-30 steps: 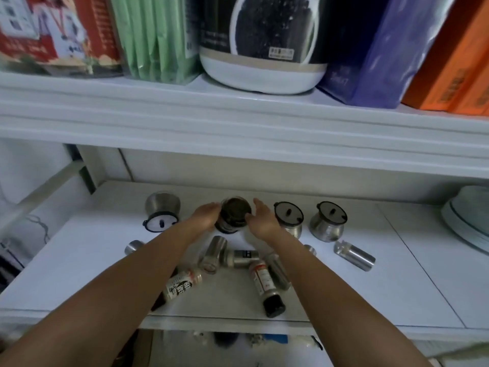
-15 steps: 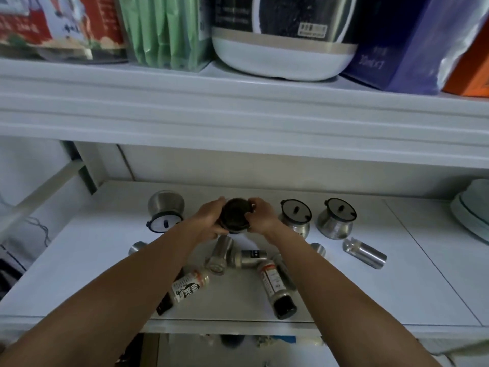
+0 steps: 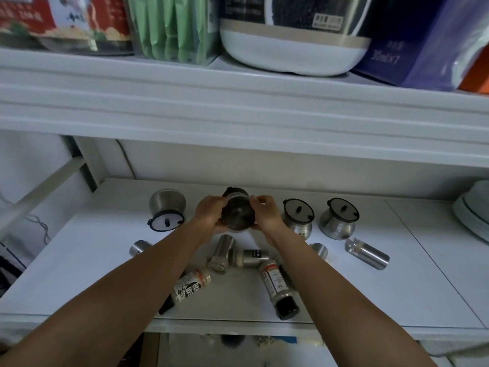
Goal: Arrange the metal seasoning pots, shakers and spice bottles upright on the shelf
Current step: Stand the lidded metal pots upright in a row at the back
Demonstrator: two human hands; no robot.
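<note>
- Turning a dark seasoning pot (image 3: 236, 215) between both hands, the person holds it over the back middle of the shelf (image 3: 397, 287). The left hand (image 3: 209, 217) and right hand (image 3: 266, 217) each curl round a flank, so the grip is a two-sided clasp on the pot.
- A second ago its dark round face looked at the camera. Now the lid end points up and back and the belly faces us. I judge that it is being righted and is nearly ready to set down.
- Whether its base already touches the shelf I cannot tell, because the hands hide that spot.
- The bare gap beneath it lies between the tipped pot (image 3: 166, 211) on the left and two upright pots (image 3: 297, 218) on the right. The nearer upright pot stands just beside the right hand.
- Under the wrists, shakers (image 3: 221, 256) and spice bottles (image 3: 276, 284) lie on their sides. One bottle's black cap is near the front edge and could probably roll off if nudged.
- The upper shelf lip (image 3: 238, 109) overhangs, so lifting room looks limited.
</note>
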